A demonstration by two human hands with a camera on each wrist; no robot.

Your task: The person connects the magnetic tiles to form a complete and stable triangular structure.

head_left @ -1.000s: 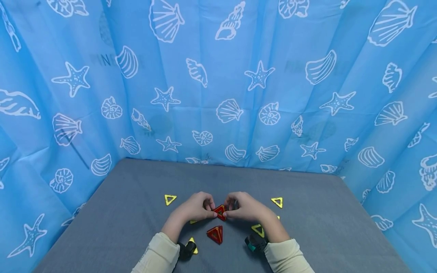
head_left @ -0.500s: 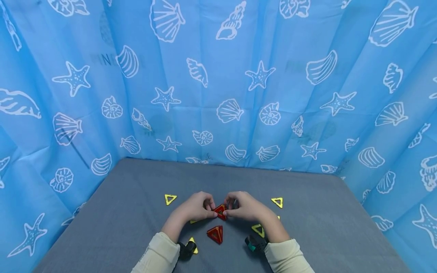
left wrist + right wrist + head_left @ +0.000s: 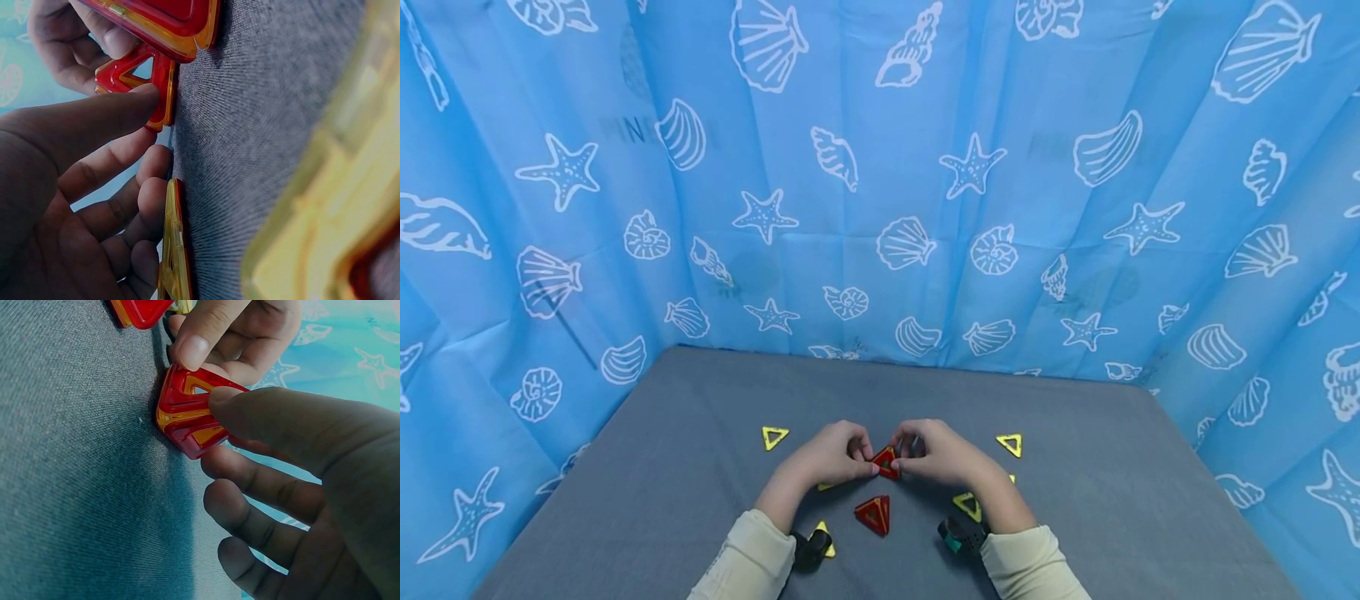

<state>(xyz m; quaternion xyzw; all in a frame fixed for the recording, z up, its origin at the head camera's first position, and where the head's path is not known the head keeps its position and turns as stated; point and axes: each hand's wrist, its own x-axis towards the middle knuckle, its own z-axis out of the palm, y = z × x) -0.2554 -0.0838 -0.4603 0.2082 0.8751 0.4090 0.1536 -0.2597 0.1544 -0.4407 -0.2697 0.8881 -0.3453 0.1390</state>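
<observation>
On grey woven cloth, both hands' fingers pinch glossy red triangles.

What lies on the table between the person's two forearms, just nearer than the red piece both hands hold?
In the head view, a second red triangle tile lies on the grey table there, apart from the held red triangle piece.
</observation>
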